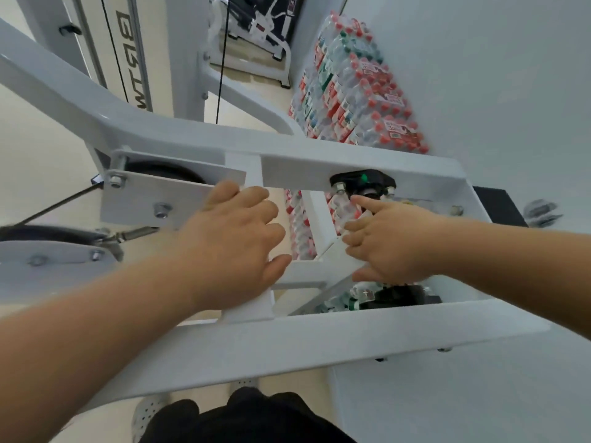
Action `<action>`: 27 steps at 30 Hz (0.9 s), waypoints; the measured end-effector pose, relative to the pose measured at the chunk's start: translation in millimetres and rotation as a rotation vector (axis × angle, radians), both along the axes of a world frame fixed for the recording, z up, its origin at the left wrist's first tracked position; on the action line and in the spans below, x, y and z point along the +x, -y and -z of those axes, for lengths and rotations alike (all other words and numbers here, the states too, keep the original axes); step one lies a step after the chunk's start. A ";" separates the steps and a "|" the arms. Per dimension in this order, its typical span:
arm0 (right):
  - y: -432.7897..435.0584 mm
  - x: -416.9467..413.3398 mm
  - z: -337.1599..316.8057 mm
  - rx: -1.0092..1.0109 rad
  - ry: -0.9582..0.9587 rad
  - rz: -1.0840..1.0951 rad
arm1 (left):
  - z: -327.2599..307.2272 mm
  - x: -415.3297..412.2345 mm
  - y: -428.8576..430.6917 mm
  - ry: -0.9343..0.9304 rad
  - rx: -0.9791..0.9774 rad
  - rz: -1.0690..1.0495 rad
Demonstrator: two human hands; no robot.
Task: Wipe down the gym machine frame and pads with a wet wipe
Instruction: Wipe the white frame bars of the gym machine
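Observation:
The white gym machine frame (pixel 319 334) fills the middle of the head view, with two long bars joined by short struts. My left hand (pixel 236 238) is curled over an upright cross strut (pixel 249 310) between the bars. My right hand (pixel 390 244) presses a white folded sheet that looks like the wet wipe (pixel 339 251) against a slanted strut (pixel 318 215). Its index finger points up at a black bracket (pixel 363 180) with bolts under the far bar. No pads are clearly visible.
Black pulley wheels (pixel 166 169) and cables (pixel 220 68) sit at the left of the frame. Shrink-wrapped packs of water bottles (pixel 358 91) are stacked against the white wall (pixel 495 75) on the right. Another machine stands at the back. My legs and shoes are below the near bar.

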State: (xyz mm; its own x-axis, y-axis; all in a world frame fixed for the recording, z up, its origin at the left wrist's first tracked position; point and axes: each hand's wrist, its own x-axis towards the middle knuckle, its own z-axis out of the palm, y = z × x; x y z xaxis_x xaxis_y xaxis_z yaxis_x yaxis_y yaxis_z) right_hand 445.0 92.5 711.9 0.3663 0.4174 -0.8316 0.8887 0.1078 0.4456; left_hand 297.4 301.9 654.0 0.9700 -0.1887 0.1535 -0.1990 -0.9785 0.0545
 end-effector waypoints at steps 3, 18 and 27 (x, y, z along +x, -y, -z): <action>-13.7 2.6 4.1 0.001 0.095 0.012 | 3.8 0.2 1.0 0.043 -0.022 0.016; -27.2 -4.1 60.4 -0.194 0.111 -0.007 | 5.1 -3.0 -1.2 0.071 -0.090 0.023; -31.1 -2.2 92.7 -0.316 0.055 -0.101 | 9.8 -0.9 -2.7 0.144 -0.083 0.033</action>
